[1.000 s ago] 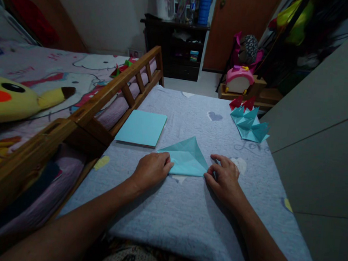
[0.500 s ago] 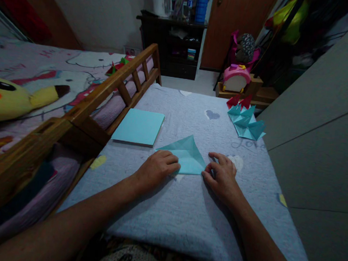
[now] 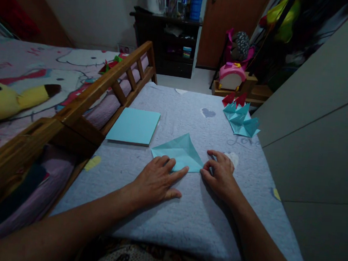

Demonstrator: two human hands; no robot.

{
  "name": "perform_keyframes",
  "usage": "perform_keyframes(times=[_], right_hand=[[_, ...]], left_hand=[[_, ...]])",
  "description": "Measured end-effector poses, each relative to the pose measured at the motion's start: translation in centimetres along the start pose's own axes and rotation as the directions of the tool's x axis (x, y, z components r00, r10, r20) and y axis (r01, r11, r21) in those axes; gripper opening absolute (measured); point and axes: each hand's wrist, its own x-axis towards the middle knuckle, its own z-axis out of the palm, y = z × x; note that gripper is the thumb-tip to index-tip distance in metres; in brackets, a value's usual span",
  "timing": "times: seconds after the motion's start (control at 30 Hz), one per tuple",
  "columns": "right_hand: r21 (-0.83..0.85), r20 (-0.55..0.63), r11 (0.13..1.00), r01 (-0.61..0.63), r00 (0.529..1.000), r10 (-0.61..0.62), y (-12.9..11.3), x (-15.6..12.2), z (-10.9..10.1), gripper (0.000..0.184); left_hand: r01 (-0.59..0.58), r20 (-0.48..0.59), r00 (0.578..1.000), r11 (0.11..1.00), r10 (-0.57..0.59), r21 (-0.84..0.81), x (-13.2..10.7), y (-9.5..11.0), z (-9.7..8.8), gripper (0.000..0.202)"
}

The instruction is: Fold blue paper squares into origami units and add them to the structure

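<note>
A light blue paper (image 3: 180, 152), folded into a triangle, lies on the pale purple bedsheet (image 3: 185, 212). My left hand (image 3: 157, 180) lies flat with its fingers stretched out, the fingertips pressing the paper's near edge. My right hand (image 3: 220, 174) has its fingers curled and pinches the paper's right corner. A stack of square light blue paper (image 3: 133, 125) lies to the left of the folded sheet.
Several folded blue and red paper shapes (image 3: 240, 117) sit at the far right of the sheet. A wooden bed rail (image 3: 101, 87) runs along the left, with a yellow plush toy (image 3: 3, 97) beyond it. A grey cabinet wall (image 3: 320, 131) borders the right. A dark shelf (image 3: 166, 40) stands at the back.
My left hand has opened from a curled pose to flat fingers and slid rightward along the paper's near edge. My right hand stays at the right corner.
</note>
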Motion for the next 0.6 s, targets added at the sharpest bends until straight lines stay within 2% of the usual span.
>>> perform_keyframes(times=[0.27,0.6], right_hand=[[-0.013,-0.009,1.000,-0.019,1.000,0.019,0.5,-0.1,-0.1,0.008],[-0.022,-0.039,0.999,-0.033,0.999,0.033,1.2,-0.1,-0.1,0.007]], left_hand=[[0.013,0.008,1.000,1.000,-0.013,0.001,-0.2,0.2,0.4,0.078],[0.043,0.030,0.999,0.999,-0.043,-0.003,-0.2,0.6,-0.1,0.077]])
